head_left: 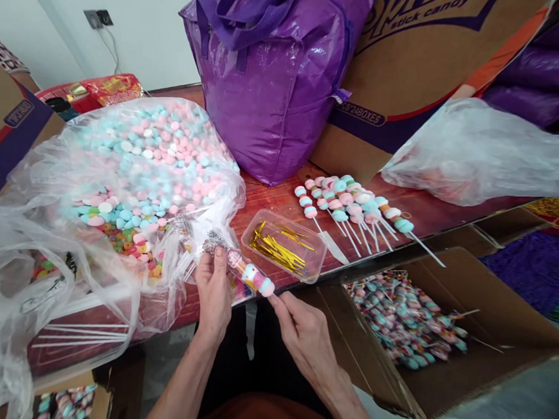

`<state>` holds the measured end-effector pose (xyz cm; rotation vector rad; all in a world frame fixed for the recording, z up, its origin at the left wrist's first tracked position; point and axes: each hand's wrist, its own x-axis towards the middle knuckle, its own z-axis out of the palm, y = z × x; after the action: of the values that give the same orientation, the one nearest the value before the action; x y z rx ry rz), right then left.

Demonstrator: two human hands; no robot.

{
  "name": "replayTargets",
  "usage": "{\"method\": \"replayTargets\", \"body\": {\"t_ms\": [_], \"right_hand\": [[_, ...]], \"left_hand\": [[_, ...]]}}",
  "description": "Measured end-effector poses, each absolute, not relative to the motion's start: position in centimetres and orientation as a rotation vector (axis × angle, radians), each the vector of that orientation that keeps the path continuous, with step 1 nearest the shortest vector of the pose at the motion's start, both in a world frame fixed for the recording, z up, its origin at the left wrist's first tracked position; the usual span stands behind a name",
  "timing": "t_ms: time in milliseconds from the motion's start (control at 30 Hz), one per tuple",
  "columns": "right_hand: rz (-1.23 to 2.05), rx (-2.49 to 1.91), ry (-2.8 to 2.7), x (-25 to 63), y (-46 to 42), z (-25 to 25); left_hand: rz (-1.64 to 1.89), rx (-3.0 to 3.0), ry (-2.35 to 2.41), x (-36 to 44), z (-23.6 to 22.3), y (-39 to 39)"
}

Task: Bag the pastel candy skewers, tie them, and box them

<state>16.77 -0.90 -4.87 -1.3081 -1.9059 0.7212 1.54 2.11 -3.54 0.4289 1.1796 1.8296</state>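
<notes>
A candy skewer (257,279) with pink, white and blue marshmallow-like pieces slants between my two hands. At its upper left end is a clear printed wrapper (215,240), pinched by my left hand (215,288). The wrapper seems to cover part of the candy; how far it reaches I cannot tell. My right hand (306,328) is closed at the lower right end, where the fingers hide the stick. Just beyond the skewer sits a clear plastic tub (314,264) of gold twist ties (277,245). Several finished-looking skewers (352,202) lie together on the red table (280,203).
A large clear bag of pastel candies (158,155) covers the table's left. White sticks (83,335) lie near the front edge. A purple bag (275,80) and a cardboard carton (401,70) stand behind. An open box (509,298) of wrapped skewers sits below, right.
</notes>
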Motion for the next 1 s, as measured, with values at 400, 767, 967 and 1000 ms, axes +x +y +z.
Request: {"method": "replayTargets", "body": {"t_ms": [400, 767, 967, 1000], "right_hand": [[1.124, -1.323, -1.768, 14.5, -0.2, -3.2], [1.892, -1.283, -0.983, 12.8, -0.3, -4.1], [1.718, -1.255, -1.157, 12.3, 0.3, -4.4], [1.667, -1.258, -1.216, 12.5, 0.2, -4.4]], "left_hand": [[1.705, 0.294, 1.014, 1.3, -2.6, 2.2], [1.644, 0.301, 1.039, 2.2, -2.9, 1.6], [1.641, 0.344, 1.027, 1.8, -2.8, 2.0], [1.642, 0.331, 1.018, 1.5, -2.8, 2.1]]}}
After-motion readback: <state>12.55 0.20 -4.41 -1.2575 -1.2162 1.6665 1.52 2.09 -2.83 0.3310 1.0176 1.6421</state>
